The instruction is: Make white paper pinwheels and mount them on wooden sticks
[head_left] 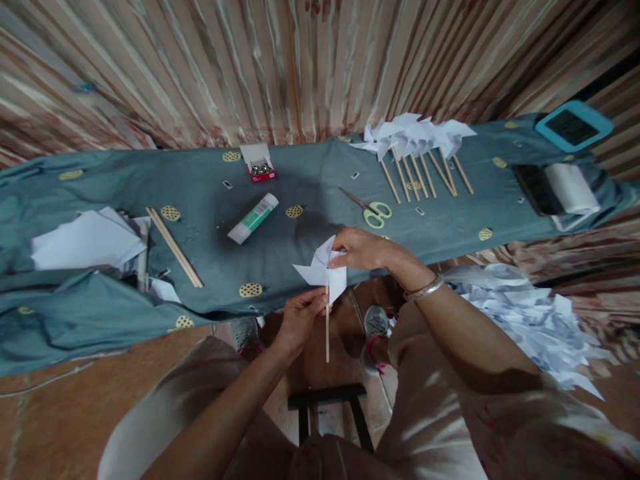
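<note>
A white paper pinwheel [316,272] on a thin wooden stick [327,340] is held over the front edge of the table. My left hand [303,317] pinches the stick just below the paper blades. With closed fingers, my right hand [361,249] grips the upper right blade; a bracelet circles that wrist. A small dark spot marks the pinwheel's centre. Beyond my hands lie scissors [373,213] with green handles and a green-and-white glue stick [254,218]. A red-and-white box [259,163] of small metal pins stands open farther back.
Several pinwheels [415,137] lie in a row at the back right. White paper sheets [90,240] and bare sticks [175,247] rest on the left. A blue-framed device [575,127] is at the far right. White paper pieces [520,313] are heaped low on the right.
</note>
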Demonstrator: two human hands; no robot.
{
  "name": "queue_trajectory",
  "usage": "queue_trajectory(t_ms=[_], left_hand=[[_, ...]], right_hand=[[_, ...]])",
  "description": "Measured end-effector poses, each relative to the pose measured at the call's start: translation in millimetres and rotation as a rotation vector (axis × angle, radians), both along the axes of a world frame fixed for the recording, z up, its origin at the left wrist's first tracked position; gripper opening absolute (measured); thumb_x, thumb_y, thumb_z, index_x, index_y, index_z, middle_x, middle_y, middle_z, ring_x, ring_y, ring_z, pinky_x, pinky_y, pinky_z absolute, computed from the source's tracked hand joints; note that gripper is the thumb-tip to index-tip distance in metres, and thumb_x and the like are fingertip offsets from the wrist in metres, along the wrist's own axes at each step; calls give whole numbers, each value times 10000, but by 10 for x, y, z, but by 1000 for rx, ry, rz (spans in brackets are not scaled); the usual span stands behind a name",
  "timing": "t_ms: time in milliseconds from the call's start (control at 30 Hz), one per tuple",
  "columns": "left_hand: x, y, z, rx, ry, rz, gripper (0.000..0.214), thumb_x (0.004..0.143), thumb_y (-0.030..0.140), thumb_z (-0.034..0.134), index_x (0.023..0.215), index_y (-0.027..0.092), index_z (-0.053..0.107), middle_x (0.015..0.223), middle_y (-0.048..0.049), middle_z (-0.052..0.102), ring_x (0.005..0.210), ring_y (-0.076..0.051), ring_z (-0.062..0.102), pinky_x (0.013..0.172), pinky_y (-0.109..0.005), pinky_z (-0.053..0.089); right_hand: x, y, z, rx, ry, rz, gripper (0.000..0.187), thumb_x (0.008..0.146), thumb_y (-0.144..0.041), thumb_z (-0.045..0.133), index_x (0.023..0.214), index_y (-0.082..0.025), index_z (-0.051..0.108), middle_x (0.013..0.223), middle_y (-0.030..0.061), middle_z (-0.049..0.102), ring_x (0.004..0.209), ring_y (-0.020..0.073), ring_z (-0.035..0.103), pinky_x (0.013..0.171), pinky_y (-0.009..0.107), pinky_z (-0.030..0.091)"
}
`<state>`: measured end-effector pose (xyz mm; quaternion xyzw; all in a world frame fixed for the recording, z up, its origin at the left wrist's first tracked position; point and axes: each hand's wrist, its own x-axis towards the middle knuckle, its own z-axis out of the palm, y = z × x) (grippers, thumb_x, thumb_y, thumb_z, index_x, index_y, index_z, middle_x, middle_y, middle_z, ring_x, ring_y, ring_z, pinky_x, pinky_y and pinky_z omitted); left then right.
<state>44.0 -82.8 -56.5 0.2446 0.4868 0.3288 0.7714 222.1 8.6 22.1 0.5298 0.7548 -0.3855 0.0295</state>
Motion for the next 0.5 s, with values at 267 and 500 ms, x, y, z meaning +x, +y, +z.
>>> queue_trajectory(t_ms=[267,500], left_hand=[[1,13,-29,55,28,-33,298,580,340,833,808,150,806,627,-12,677,604,-108,525,646,-244,435],[9,20,5,40,17,-26,307,565,344,838,803,152,803,652,-18,688,620,-119,547,669,-259,454]], right_hand=[[28,19,-52,-20,67,-24,107,767,-193,646,748,-110,711,623,-43,541,601,92,458,557,219,291],[33,34,-103,32,72,2,103,762,-204,647,728,-128,708,655,-37,585,606,91,451,595,227,306]])
